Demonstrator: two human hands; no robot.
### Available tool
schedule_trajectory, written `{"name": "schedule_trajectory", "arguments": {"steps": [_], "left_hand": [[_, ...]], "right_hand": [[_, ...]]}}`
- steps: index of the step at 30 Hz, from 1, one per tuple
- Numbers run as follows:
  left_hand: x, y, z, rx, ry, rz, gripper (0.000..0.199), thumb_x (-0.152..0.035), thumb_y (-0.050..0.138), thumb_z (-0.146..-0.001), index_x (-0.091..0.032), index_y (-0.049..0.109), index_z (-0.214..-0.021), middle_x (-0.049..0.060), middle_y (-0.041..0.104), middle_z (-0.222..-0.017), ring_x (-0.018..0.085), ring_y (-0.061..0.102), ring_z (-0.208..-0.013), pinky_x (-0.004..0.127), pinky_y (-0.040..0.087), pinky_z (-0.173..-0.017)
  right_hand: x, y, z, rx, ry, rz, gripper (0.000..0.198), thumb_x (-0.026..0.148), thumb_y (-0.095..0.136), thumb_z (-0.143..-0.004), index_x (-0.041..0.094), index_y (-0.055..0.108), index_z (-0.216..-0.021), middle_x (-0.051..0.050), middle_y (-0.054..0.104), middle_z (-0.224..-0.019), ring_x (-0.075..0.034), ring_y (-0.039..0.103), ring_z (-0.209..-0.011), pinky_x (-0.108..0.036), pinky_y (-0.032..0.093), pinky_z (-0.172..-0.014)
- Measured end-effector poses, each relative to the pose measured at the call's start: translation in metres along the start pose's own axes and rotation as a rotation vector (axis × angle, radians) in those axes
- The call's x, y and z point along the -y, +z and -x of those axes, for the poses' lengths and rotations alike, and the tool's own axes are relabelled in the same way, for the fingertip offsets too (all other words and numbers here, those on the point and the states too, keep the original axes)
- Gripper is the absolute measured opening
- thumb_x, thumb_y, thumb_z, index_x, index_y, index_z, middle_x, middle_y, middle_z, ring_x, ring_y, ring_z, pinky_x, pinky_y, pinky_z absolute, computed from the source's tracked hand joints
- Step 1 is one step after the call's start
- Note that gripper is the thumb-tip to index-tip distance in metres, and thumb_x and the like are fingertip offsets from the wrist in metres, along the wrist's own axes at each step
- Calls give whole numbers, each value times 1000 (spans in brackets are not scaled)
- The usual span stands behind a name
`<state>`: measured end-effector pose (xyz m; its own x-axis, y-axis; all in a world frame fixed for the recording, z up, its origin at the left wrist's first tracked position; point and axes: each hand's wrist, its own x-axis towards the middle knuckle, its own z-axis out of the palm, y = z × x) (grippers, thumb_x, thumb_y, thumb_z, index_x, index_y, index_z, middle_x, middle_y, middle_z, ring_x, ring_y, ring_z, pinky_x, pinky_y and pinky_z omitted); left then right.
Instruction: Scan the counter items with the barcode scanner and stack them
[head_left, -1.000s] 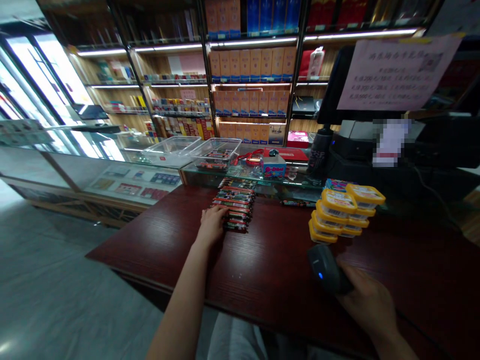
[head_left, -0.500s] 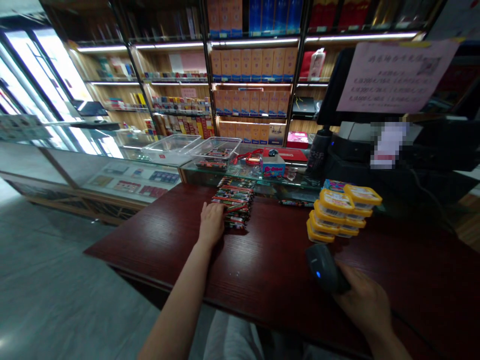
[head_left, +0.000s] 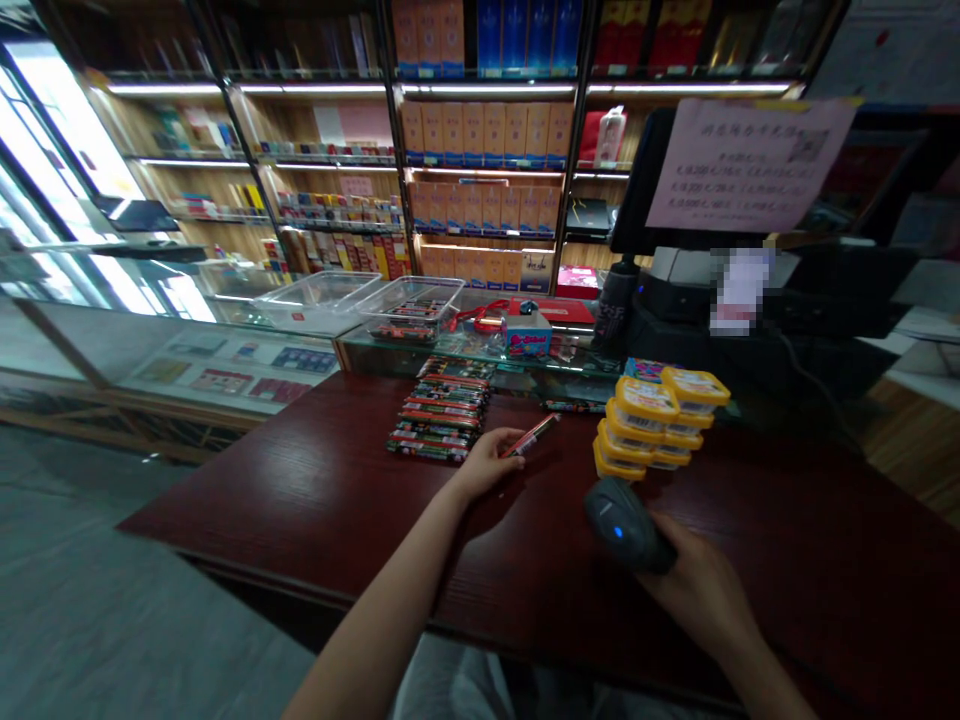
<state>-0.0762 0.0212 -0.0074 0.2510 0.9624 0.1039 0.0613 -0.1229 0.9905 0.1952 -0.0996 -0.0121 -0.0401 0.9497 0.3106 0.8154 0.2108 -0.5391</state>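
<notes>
My left hand (head_left: 489,464) is closed on a slim, stick-shaped packet (head_left: 534,435) with a red and dark wrapper, held just above the dark red desk (head_left: 300,500). To the left of that hand lies a row of similar stick packets (head_left: 442,415), side by side. My right hand (head_left: 694,575) grips a black barcode scanner (head_left: 630,525) with a lit blue light; its head points towards the left and away from me. Beyond the scanner stand stacked plastic tubs (head_left: 645,405) with yellow lids.
A glass display counter (head_left: 232,375) adjoins the desk on the left. Clear plastic bins (head_left: 412,308) and a small blue-and-pink box (head_left: 528,335) stand on glass behind the desk. A monitor with a paper notice (head_left: 750,165) rises at the back right.
My left hand has moved right from the row of stick packets, carrying one away. My right hand still holds the scanner. The view has shifted slightly.
</notes>
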Motion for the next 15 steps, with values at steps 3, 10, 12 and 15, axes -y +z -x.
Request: {"name": "schedule_trajectory", "arguments": {"steps": [3,10,12,15], "left_hand": [[10,2,-1,-28,-22,-29,43,-18,69,-62,-12,61,-105,6,68,-91,14,62,-71,26,50,-64],[10,3,-1,-74,77,-164,40,-18,67,-65,-14,63,-104,7,68,-102,20,63,-91,33,51,-81],[7,3,0,-89,135,-259,37,-17,67,-65,-15,65,-101,6,68,-103,21,62,-96,35,48,-89],[6,2,0,-64,142,-306,35,-18,66,-67,-16,66,-102,6,68,-103,21,62,-96,34,48,-89]], "right_hand": [[12,-2,-4,66,65,-242,36,36,62,-68,20,64,-101,-6,73,-93,-25,67,-82,-34,50,-72],[31,-7,-11,191,52,-449,34,34,67,-69,17,64,-99,-7,72,-98,-24,66,-89,-34,50,-80],[33,-10,-12,213,29,-456,33,32,67,-71,17,64,-100,-7,72,-100,-23,65,-91,-33,50,-82],[36,-13,-12,203,10,-437,33,31,66,-72,17,63,-101,-7,71,-100,-24,65,-93,-34,49,-84]]}}
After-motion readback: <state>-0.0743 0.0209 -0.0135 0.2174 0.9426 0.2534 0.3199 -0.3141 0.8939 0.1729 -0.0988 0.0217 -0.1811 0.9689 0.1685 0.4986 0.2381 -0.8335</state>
